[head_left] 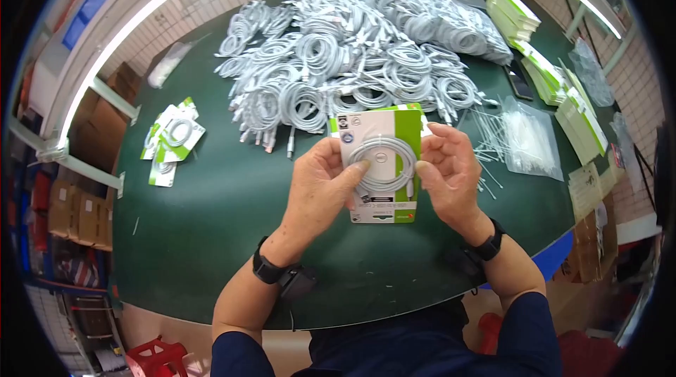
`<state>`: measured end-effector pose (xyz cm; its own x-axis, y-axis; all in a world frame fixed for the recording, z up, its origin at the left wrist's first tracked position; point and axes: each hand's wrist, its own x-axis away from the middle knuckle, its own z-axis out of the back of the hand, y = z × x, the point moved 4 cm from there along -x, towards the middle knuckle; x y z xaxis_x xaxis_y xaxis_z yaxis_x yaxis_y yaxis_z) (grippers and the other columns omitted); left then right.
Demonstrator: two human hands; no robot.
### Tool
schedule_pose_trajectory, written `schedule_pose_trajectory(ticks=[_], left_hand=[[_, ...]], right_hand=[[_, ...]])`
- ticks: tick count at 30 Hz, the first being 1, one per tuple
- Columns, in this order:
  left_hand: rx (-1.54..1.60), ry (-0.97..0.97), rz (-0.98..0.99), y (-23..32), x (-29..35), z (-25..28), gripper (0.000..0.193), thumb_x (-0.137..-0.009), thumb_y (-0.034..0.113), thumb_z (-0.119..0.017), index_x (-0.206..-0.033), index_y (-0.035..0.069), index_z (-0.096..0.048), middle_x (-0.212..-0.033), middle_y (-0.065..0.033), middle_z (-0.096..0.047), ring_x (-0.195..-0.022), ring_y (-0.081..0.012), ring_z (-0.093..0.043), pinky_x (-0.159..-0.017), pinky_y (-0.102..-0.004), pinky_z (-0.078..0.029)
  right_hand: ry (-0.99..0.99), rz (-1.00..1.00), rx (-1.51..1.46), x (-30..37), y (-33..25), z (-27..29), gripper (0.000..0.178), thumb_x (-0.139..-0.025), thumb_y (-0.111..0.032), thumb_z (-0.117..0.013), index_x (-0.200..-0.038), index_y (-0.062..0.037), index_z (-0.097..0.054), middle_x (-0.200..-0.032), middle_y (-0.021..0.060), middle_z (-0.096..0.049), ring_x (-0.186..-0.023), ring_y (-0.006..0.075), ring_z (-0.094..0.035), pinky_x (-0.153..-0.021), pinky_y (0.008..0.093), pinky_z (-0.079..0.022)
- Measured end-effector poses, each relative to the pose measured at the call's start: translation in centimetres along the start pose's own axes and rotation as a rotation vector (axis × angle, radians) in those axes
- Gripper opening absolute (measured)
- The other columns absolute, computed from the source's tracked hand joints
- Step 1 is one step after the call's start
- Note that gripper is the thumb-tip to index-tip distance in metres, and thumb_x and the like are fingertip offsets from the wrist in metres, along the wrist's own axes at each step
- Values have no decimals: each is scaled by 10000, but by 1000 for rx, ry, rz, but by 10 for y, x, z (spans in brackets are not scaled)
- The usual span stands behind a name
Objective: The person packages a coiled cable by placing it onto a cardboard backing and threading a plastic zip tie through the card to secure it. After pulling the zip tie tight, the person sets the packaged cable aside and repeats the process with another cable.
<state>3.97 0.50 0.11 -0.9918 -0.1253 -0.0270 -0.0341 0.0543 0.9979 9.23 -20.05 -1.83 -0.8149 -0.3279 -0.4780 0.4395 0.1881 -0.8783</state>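
Note:
Between my two hands, above the near middle of the table, is a white and green cable card [386,211] with a coiled light-grey cable [407,158] lying against its front. My left hand [317,183] grips the card's left side, its thumb pressing on the coil. At the right edge, my right hand [451,172] pinches the card, its thumb beside the coil and its other fingers curled upward. Behind the card spreads a big heap of coiled grey cables [317,56]. To the left lies a small pile of carded cables [172,134].
Loose white cable ties [487,130] and a clear bag of ties [531,141] lie on the right. Stacks of green and white cards [510,17] line the far right edge, near a dark phone [520,81]. A red stool [156,357] stands below the green table [204,250].

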Motion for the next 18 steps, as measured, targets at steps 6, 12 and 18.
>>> schedule_pose_trajectory(ticks=[6, 12, 18], left_hand=[[-27, 92, -54, -1, -6, 23, 163, -937, 60, -697, -1053, -23, -618, -919, -76, -728, -742, -65, -649, -627, -222, -525], [102, 358, -72, -5, -1, 108, 136, -927, 79, -731, -1012, 6, -654, -899, -42, -724, -697, -59, -624, -598, -220, -497], [458, 466, -201, -13, -4, 245, 291, -978, 187, -698, -1190, 11, -603, -1039, -52, -672, -768, -83, -610, -522, -204, -451]], right_hand=[[67, -97, 81, 9, 5, 19, 293, -963, 29, -609, -1251, -8, -573, -959, 49, -650, -730, 75, -624, -576, 185, -461], [0, -202, 133, 9, 12, 19, 191, -964, 10, -619, -1154, -6, -627, -898, 21, -643, -675, 61, -608, -529, 170, -419], [-90, -234, 118, -3, 12, -1, 146, -949, 5, -653, -1094, 16, -650, -866, 15, -649, -675, 64, -623, -563, 193, -472]])
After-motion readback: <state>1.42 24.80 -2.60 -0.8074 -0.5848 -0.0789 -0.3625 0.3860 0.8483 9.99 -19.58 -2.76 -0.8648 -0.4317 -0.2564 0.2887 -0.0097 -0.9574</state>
